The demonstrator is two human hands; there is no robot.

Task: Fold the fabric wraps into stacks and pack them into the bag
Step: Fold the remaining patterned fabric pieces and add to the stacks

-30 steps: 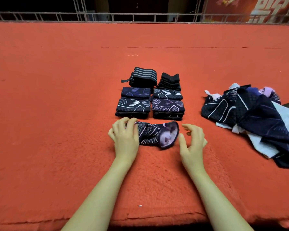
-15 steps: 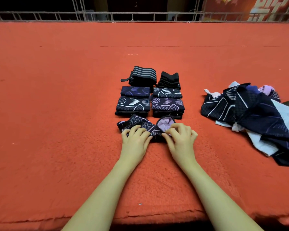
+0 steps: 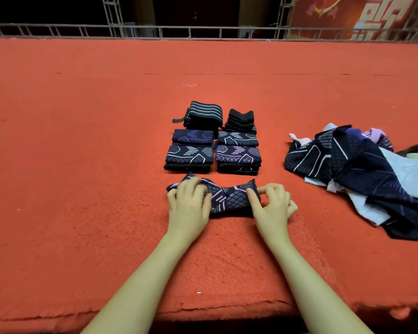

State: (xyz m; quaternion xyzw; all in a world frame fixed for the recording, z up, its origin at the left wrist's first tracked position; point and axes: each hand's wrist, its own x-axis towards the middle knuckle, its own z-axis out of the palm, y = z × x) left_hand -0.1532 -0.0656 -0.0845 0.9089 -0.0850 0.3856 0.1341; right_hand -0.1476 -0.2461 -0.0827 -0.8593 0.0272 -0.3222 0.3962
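A dark patterned fabric wrap (image 3: pixel 227 200) lies crumpled on the red felt-covered desk (image 3: pixel 82 165), just at 6 o'clock of six folded stacks (image 3: pixel 214 141) set in two columns. The left hand (image 3: pixel 190 208) lies flat over the wrap's left end, fingers spread and pressing down. The right hand (image 3: pixel 272 208) pinches the wrap's right end between thumb and curled fingers. At 3 o'clock, well apart from the stacks, sits a loose pile of unfolded wraps (image 3: pixel 362 172), navy with white and lilac lining. A metal railing (image 3: pixel 203 31) runs along the desk's far edge.
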